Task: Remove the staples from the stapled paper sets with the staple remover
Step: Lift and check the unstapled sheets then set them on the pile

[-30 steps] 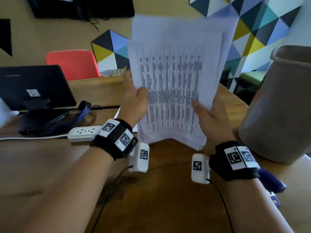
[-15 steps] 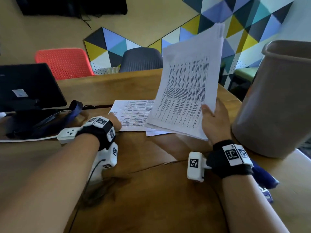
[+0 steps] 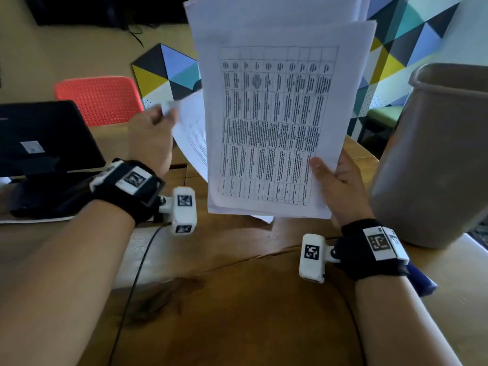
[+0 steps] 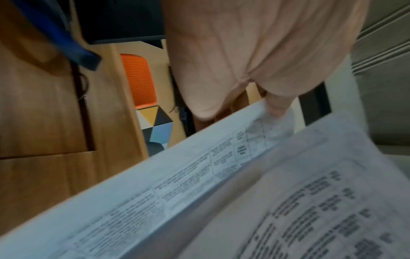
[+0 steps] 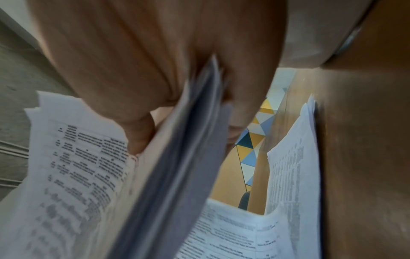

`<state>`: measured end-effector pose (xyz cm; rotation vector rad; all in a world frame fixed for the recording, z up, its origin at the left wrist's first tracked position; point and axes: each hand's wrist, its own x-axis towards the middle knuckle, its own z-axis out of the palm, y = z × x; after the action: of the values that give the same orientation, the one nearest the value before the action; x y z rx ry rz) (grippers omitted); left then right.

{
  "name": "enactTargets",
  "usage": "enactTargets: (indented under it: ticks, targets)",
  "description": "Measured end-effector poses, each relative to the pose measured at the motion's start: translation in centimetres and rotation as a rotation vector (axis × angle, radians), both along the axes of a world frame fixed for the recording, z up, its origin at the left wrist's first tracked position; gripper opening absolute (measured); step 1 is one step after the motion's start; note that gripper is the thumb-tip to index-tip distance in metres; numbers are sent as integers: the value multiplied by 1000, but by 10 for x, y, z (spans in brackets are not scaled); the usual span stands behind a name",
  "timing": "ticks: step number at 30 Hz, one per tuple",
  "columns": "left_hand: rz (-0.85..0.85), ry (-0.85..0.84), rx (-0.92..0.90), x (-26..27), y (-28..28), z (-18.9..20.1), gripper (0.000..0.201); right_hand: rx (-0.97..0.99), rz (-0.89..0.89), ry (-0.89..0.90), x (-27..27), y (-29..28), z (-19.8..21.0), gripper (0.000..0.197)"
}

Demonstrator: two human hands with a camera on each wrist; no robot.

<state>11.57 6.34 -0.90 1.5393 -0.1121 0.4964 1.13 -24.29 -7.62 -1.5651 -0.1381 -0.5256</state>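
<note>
Centrally, fingers of the right hand point(image 3: 336, 186) grip the lower right edge of an upright paper stack point(image 3: 280, 122) above the table point(image 3: 237, 299); left hand point(image 3: 151, 138) fingers pinch the corner of 1 separate sheet point(image 3: 191, 130), far left of the stack. A grey bin point(image 3: 435, 159) stands right.

Wooden table point(image 3: 237, 313), grey bin point(image 3: 433, 159), laptop point(image 3: 39, 136)

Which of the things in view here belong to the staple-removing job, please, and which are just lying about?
Part of the job:
- paper stack, held upright by the right hand
- separate sheet, pinched at its corner by the left hand
- more sheets on the table

Lying about:
- grey bin
- black laptop
- red chair

No staple remover is identifiable.
</note>
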Motion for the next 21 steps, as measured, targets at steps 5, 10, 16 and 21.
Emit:
enactTargets:
  ticks: [5, 10, 16, 21]
  targets:
    - [-399, -146, -146, -28, 1, 46, 29, -25, 114, 31, -3, 2, 4, 25]
    - [-417, -68, -171, -35, -1, 61, 24, -38, 216, 85, -5, 1, 1, 31]
    - [-339, -38, -134, -37, 2, 57, 21, 20, 104, 72, -1, 3, -8, 22]
    - [-258, -5, -135, -45, 8, 60, 26, 172, -110, 54, 12, -8, -18, 24]
